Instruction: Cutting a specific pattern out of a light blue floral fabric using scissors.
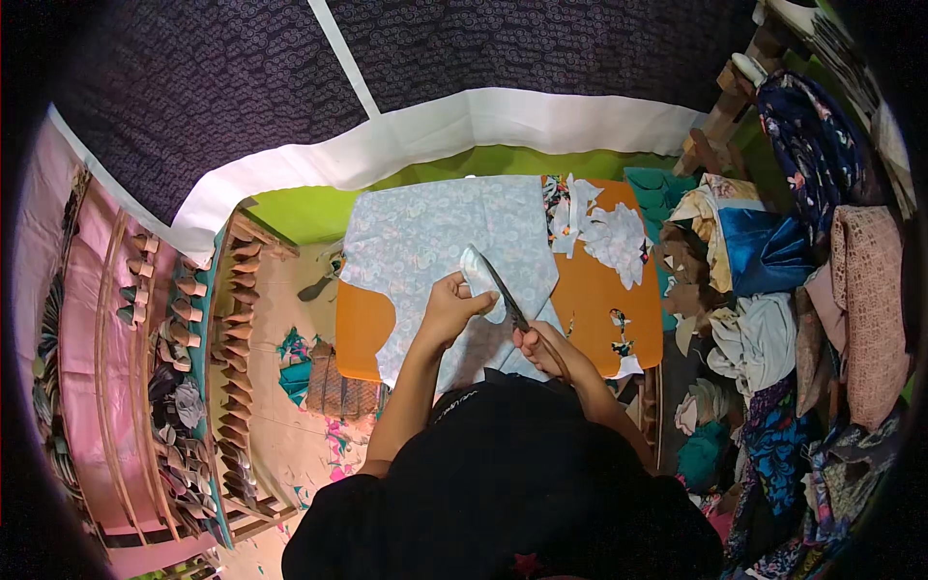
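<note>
Between the fingers of my left hand (450, 307) is a small pale fabric piece (473, 273), raised a little over the table. My right hand (547, 348) grips a pair of scissors (510, 305) by the handles. Their dark blades point up and to the left, along the right edge of the small piece; whether they are parted I cannot tell. Beneath both hands a large grey-blue patterned cloth (425, 224) lies spread, pale side up, over much of the orange table (365, 324). My dark top hides the table's near edge.
Cut scraps (614, 237) lie on the table's right side. Beyond them are piled fabrics (764, 251) in several colours. At left, racks (224, 387) hold rows of shoe-shaped pieces (238, 353). A brown woven basket (338, 385) and scraps are on the floor. A dark patterned curtain (261, 87) hangs behind.
</note>
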`<state>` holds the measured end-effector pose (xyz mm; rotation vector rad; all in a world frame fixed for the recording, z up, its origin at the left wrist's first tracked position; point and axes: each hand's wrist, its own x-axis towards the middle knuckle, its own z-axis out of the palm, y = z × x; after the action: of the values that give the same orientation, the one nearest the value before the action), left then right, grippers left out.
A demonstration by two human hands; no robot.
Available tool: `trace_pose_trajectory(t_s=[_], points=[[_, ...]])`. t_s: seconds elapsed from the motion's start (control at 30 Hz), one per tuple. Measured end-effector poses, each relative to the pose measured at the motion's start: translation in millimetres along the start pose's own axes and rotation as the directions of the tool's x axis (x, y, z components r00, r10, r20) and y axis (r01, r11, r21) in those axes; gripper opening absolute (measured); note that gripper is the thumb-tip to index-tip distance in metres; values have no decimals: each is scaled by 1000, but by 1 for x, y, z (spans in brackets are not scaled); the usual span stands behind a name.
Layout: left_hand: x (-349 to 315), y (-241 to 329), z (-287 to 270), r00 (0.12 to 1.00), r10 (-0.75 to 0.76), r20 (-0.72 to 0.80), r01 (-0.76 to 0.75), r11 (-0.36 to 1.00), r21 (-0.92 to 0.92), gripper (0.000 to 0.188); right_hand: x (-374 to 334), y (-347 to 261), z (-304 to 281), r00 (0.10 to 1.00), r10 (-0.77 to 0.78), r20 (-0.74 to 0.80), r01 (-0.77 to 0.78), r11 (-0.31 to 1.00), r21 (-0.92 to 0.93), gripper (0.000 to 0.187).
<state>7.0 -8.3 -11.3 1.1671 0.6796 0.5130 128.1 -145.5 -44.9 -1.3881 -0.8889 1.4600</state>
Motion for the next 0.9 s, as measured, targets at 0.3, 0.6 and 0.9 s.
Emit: trace_pose_trajectory(t_s=[0.3,0.6,0.9], points=[[-4,2,1,998,-57,-13,59,975,212,12,-2,-6,3,969,-239,-54,228,961,-158,69],[6,-12,-20,999,25,45,-33,982,184,20,-1,2,-3,971,-186,-150,112,909,-401,47],[2,-8,-10,1000,10,-4,-10,999,45,12,-8,-12,-8,972,-141,-189,10,823,-567,52]])
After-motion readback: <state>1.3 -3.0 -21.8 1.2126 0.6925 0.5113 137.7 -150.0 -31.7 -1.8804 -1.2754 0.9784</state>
